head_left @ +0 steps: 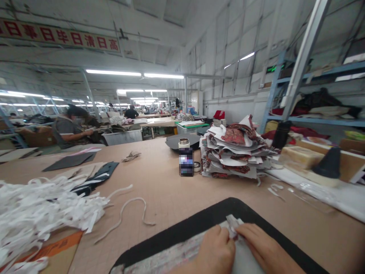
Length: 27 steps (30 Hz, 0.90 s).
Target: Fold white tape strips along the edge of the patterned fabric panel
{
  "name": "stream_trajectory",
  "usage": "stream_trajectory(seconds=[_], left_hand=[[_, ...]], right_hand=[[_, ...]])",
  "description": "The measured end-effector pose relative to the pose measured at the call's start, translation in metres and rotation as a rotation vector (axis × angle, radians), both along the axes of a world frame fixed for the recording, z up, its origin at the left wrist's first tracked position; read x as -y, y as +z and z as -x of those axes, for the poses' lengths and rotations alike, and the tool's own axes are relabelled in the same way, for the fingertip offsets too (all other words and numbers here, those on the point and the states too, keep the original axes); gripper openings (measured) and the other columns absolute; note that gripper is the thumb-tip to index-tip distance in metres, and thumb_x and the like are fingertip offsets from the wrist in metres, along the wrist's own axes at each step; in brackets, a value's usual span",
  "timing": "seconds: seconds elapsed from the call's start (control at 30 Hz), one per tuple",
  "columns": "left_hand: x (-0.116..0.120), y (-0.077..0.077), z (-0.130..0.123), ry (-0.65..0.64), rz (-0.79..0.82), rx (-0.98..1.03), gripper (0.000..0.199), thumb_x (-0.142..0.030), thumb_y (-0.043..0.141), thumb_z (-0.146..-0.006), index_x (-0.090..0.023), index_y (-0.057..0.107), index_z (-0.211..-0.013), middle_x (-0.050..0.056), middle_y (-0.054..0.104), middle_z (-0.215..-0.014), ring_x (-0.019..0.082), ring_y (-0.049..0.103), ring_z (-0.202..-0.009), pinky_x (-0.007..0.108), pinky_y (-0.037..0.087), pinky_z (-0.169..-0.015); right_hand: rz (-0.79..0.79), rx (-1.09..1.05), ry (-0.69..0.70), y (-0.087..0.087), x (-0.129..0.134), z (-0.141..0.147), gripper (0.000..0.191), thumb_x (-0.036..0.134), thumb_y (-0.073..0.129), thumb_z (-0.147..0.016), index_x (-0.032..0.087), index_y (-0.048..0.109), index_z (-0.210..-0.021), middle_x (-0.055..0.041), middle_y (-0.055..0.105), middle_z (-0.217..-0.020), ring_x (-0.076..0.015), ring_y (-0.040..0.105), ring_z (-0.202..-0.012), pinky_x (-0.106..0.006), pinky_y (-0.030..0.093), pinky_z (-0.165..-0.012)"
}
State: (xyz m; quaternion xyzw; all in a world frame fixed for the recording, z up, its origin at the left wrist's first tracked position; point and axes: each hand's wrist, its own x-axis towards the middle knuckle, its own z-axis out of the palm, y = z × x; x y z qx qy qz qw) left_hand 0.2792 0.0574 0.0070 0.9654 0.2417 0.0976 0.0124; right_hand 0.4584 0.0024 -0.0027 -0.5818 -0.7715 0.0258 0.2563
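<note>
Pale cloth (232, 224) in closed left hand (216, 249), pinching right hand (264, 247); bin (124, 137) of fabric (122, 127) beyond

Your left grip (218, 247) is closed on the grey cloth (176, 252), its fingertips concealed by the curl of the fingers; your right grip (258, 241) has its thumb out of sight, so its hold cannot be verified. Both of your forearms, the cloth and the black pad (159, 242) beneath it are cut by the lower edge. The pile of white strips (57, 213) runs past the left edge and partly covers the orange-banded sheet (61, 243). Before you, the phone (186, 163) obscures the flask's (184, 143) lower body; its screen is pixelated, unreadable. The banner (59, 36) is truncated at left. The distant dark-clad person (131, 112) is too small for you to detail.
</note>
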Motion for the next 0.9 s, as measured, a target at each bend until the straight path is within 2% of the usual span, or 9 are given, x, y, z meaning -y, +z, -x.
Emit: stream_trajectory(seconds=[0.1,0.2,0.3,0.43,0.57,0.7,0.8,0.9], left_hand=[[0.001,0.005,0.007,0.022,0.066,0.05,0.014,-0.012,0.048,-0.088,-0.014,0.06,-0.095,0.006,0.058,-0.094,0.021,0.051,-0.087,0.031,0.043,-0.078],[-0.003,0.011,0.014,0.082,0.203,0.135,0.016,-0.013,0.046,-0.088,-0.017,0.061,-0.088,0.003,0.056,-0.092,0.017,0.05,-0.086,0.026,0.041,-0.077],[-0.007,0.013,0.017,0.077,0.292,0.168,0.018,-0.014,0.045,-0.089,-0.018,0.063,-0.085,0.002,0.053,-0.087,0.016,0.048,-0.085,0.024,0.039,-0.074],[-0.002,0.011,0.015,-0.007,0.146,0.051,0.023,-0.012,0.039,-0.091,-0.017,0.062,-0.092,0.004,0.055,-0.09,0.019,0.046,-0.084,0.028,0.039,-0.073],[0.006,0.01,0.015,-0.053,0.008,-0.041,0.025,-0.006,0.038,-0.09,-0.011,0.056,-0.107,0.008,0.056,-0.101,0.023,0.047,-0.089,0.034,0.041,-0.078],[0.007,0.012,0.032,-0.03,-0.013,-0.073,0.015,-0.012,0.046,-0.089,-0.012,0.058,-0.097,0.007,0.056,-0.098,0.022,0.048,-0.088,0.032,0.042,-0.078],[0.006,0.001,0.052,-0.001,-0.034,-0.076,0.01,-0.016,0.049,-0.088,-0.014,0.058,-0.093,0.006,0.057,-0.091,0.021,0.05,-0.083,0.03,0.043,-0.072],[0.003,-0.021,0.071,0.053,-0.064,0.008,0.014,-0.015,0.044,-0.09,-0.017,0.057,-0.091,0.005,0.056,-0.083,0.019,0.051,-0.077,0.027,0.042,-0.066]], right_hand=[[0.05,-0.057,-0.015,0.009,0.001,0.001,0.039,0.008,0.038,-0.08,0.02,0.057,-0.111,-0.0075,0.061,-0.111,-0.0179,0.055,-0.104,-0.033,0.045,-0.092],[0.085,-0.146,0.002,0.02,0.002,0.005,0.035,0.007,0.035,-0.083,0.017,0.059,-0.105,-0.0075,0.061,-0.103,-0.0154,0.056,-0.099,-0.03,0.045,-0.089],[0.081,-0.177,0.01,0.026,0.002,0.006,0.033,0.005,0.034,-0.083,0.017,0.061,-0.1,-0.006,0.06,-0.099,-0.014,0.055,-0.094,-0.028,0.046,-0.085],[0.06,-0.081,0.011,0.025,0.005,0.01,0.036,0.002,0.035,-0.083,0.017,0.061,-0.103,-0.006,0.059,-0.103,-0.0148,0.053,-0.098,-0.028,0.043,-0.088],[0.063,0.112,0.046,0.024,0.012,0.015,0.031,0.008,0.041,-0.086,0.02,0.06,-0.108,-0.0055,0.059,-0.104,-0.0171,0.052,-0.098,-0.03,0.045,-0.086],[-0.023,0.236,0.053,0.012,0.016,0.013,0.035,0.005,0.041,-0.083,0.017,0.058,-0.111,-0.0076,0.059,-0.111,-0.018,0.054,-0.1,-0.029,0.047,-0.086],[-0.17,0.315,0.068,0.004,0.013,0.011,0.044,0.002,0.037,-0.078,0.02,0.057,-0.113,-0.007,0.059,-0.115,-0.0176,0.056,-0.101,-0.027,0.049,-0.085],[-0.299,0.433,0.176,0.009,0.011,0.016,0.055,-0.002,0.037,-0.069,0.021,0.055,-0.115,-0.006,0.065,-0.106,-0.0193,0.061,-0.092,-0.029,0.052,-0.078]])
